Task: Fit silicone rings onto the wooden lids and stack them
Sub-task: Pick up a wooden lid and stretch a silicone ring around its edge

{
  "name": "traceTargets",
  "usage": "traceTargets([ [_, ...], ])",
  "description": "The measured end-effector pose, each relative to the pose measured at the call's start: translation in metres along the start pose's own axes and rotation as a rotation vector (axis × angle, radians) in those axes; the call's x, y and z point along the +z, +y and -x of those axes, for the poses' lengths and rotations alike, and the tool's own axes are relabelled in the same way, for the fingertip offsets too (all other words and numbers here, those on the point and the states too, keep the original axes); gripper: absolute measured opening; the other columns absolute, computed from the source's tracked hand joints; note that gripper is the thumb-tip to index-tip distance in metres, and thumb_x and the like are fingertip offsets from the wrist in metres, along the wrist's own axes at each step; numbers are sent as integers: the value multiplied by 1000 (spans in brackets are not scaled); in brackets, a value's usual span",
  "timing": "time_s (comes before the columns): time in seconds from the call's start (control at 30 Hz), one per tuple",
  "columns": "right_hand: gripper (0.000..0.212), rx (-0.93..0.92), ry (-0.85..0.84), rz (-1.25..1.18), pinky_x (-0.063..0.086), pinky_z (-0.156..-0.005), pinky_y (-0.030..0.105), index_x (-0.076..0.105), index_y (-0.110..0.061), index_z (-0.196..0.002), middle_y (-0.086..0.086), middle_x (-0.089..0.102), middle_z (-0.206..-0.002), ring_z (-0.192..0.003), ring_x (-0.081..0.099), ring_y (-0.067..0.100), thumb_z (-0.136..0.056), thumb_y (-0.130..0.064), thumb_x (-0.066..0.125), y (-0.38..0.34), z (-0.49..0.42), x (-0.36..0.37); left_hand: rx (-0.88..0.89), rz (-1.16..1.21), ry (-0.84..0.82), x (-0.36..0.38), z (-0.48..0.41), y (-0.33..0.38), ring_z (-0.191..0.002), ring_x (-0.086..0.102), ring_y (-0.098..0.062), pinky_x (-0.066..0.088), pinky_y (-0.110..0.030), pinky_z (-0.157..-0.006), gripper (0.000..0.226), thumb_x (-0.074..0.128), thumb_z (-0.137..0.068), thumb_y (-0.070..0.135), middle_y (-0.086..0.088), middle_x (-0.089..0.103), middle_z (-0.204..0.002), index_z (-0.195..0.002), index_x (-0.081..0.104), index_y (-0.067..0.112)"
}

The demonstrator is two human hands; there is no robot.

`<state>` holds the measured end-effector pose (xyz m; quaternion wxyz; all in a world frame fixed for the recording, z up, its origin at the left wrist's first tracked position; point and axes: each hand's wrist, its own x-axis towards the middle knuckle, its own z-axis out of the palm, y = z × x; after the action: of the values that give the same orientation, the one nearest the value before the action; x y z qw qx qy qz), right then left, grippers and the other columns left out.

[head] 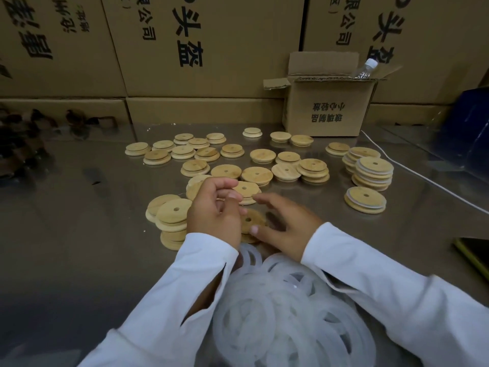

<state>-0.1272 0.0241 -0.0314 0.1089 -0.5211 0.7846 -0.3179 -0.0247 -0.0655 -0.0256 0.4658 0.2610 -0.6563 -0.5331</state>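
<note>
Your left hand (214, 210) curls, its hold unclear; your right hand (284, 223) spreads wide, thumb touching a pale, round, holed wooden lid (252, 220)

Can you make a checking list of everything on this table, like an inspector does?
Surface: shiny metal table, reflective.
Job's things: bare wooden lids scattered across the middle; ringed lids stacked on the right; silicone rings heaped nearest the person.
Clutter: open cardboard box at the back with a plastic bottle sticking out.
Hands: left hand has curled fingers over the lids, what it holds is unclear; right hand is open and blurred.
Cables: white cable along the table's right side.
Surroundings: big cardboard cartons behind.
</note>
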Motion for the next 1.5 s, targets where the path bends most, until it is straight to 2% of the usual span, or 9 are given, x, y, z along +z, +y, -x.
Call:
traceTargets([
  [0.23,51,-20,134,-57,37,-80,8,55,-31,-115,-13,58,-110,-104,52,5,-68,-27,77,6,-5,3,-18,1,38,-1,-2,0,-54,59,-4,52,-35,-66,34,45,-87,-3,1,61,-77,-81,55,28],
  [0.43,52,-224,325,-206,32,-83,-1,53,-32,-110,-12,57,-113,-106,49,-6,-67,-18,78,-1,12,-10,-95,-1,-47,-1,-2,-2,-85,62,-20,52,-41,-82,8,60,-86,19,2,61,-87,-87,58,27],
  [0.6,66,-319,313,-218,30,-91,2,41,-42,-116,-20,51,-120,-113,45,-8,-63,-24,76,-15,20,-6,-426,314,-335,-3,1,1,-68,66,-21,56,-32,-57,13,58,-86,22,-9,67,-76,-83,66,11],
  [0.77,57,-9,200,21,32,-87,15,47,-28,-121,-8,47,-121,-112,43,3,-71,-29,75,-7,18,0,-432,421,-150,-10,-7,3,-71,66,-23,55,-28,-46,8,57,-88,17,-12,62,-92,-83,62,14],
  [0.87,17,37,52,186,36,-80,22,64,-22,-91,-2,56,-102,-101,49,16,-80,-35,64,-4,18,5,-398,415,-111,-11,-9,3,-81,62,-25,55,-27,-49,9,58,-87,17,-10,61,-96,-80,62,16],
  [1.0,11,36,2,153,44,-85,29,61,-30,-71,-7,60,-97,-96,52,14,-79,-38,63,-15,20,6,-348,375,-118,-8,-7,1,-83,62,-24,56,-28,-51,9,58,-88,17,-9,61,-91,-80,62,16],
  [1.27,21,193,-2,-76,28,-96,18,65,-32,-63,-3,47,-138,-132,35,12,-77,-16,62,-23,23,12,-309,456,-151,-7,-5,0,-83,63,-24,54,-27,-52,12,56,-88,16,-8,63,-88,-78,64,16],
  [1.37,29,199,87,-185,36,-68,1,60,-29,-59,-7,66,-99,-106,58,14,-81,-11,61,-20,21,1,-318,518,-105,-8,-6,2,-84,65,-23,56,-29,-54,14,57,-88,15,-8,65,-89,-76,64,19],
  [1.5,22,101,469,-309,38,-80,18,58,-29,-66,-5,58,-96,-85,55,4,-81,-14,66,-10,17,-16,-334,613,62,-11,-12,3,-89,61,-19,57,-35,-63,11,56,-89,16,0,63,-92,-83,62,22],
])
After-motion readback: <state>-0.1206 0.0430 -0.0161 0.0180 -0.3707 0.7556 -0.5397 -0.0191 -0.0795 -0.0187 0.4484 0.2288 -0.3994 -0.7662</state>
